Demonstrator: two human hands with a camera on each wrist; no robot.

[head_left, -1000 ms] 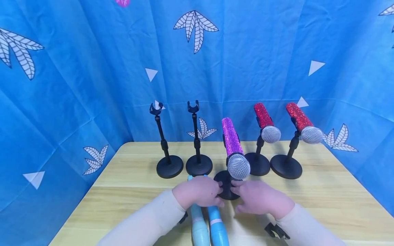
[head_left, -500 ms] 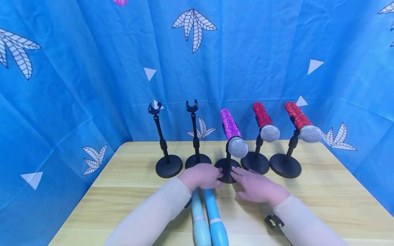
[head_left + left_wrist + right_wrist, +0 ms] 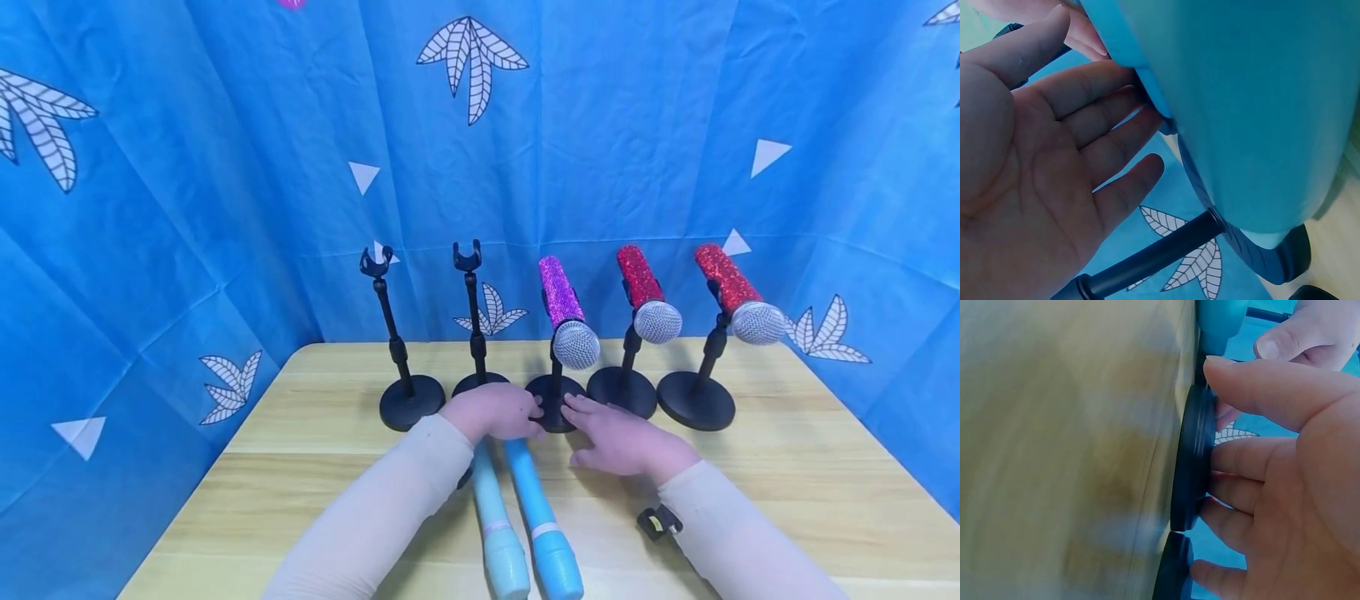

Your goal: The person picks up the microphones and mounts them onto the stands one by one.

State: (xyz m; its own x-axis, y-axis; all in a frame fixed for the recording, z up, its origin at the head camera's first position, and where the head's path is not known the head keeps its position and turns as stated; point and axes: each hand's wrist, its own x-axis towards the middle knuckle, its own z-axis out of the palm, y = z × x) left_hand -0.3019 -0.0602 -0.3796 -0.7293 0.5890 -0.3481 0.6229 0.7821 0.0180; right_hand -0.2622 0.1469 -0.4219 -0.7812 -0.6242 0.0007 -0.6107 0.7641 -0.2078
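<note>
A purple glittery microphone point(image 3: 561, 292) with a silver mesh head lies tilted in the clip of the middle black stand. My left hand point(image 3: 497, 412) is at the left side of that stand's round base point(image 3: 553, 407), its fingers loosely extended. On the right, my right hand point(image 3: 626, 442) touches the base with nearly straight fingertips, seen against the disc's edge point(image 3: 1192, 462) in the right wrist view. Beneath and in front of the left hand lie two long club-shaped objects, one pale teal point(image 3: 495, 508) and one brighter blue point(image 3: 542, 508); their far ends are partly hidden.
Two black stands with bare clips, the outer one point(image 3: 392, 333) and the inner one point(image 3: 472, 308), stand to the left. Two red glittery microphones point(image 3: 640, 275) point(image 3: 726, 275) rest on stands to the right. A blue patterned cloth point(image 3: 600, 125) hangs behind the wooden table point(image 3: 300, 475).
The middle stand with the purple microphone has slid back across the table, roughly into line with the other stands. Both hands have moved back with it.
</note>
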